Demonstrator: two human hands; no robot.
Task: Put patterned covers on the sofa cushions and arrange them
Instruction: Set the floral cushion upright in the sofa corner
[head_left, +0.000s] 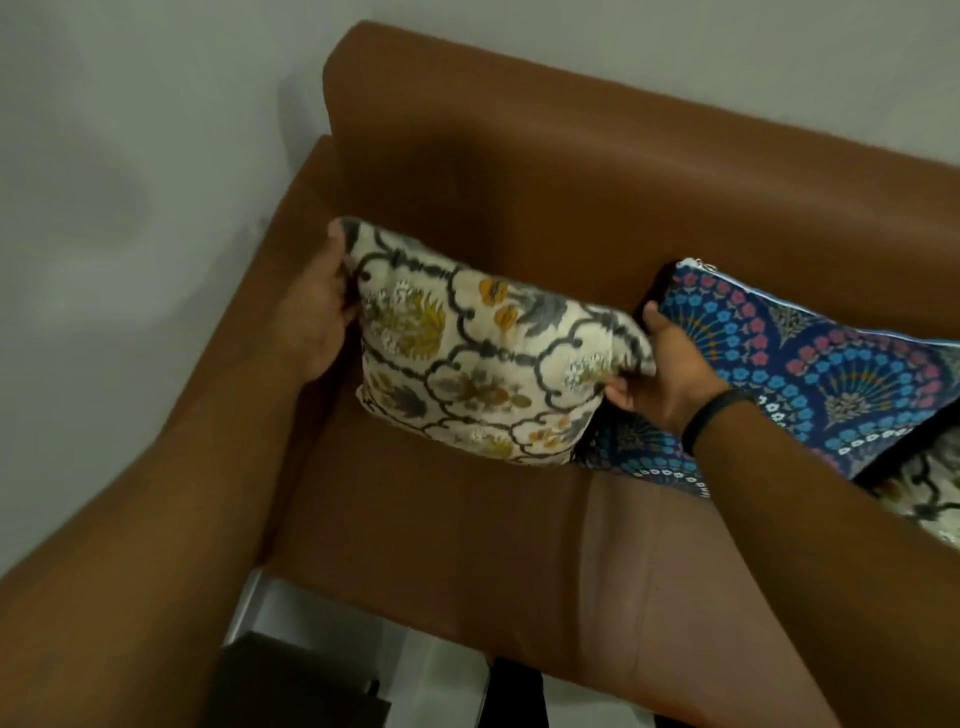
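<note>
A cream cushion (478, 358) with a grey lattice and yellow flowers is held over the left end of the brown sofa (519, 182), its lower edge close to the seat. My left hand (322, 306) grips its upper left corner. My right hand (654, 374) pinches its right corner; a black band sits on that wrist. To the right a dark blue cushion (831, 364) with pink and blue fan motifs leans on the backrest, its zip at the top. Another cream patterned cushion (930, 493) shows partly at the right edge, under the blue one.
The sofa's left armrest (249, 364) runs along a pale wall (130, 156). A crease crosses the seat (467, 530) in front. A dark object (291, 686) stands on the light floor (431, 670) below the sofa's front edge.
</note>
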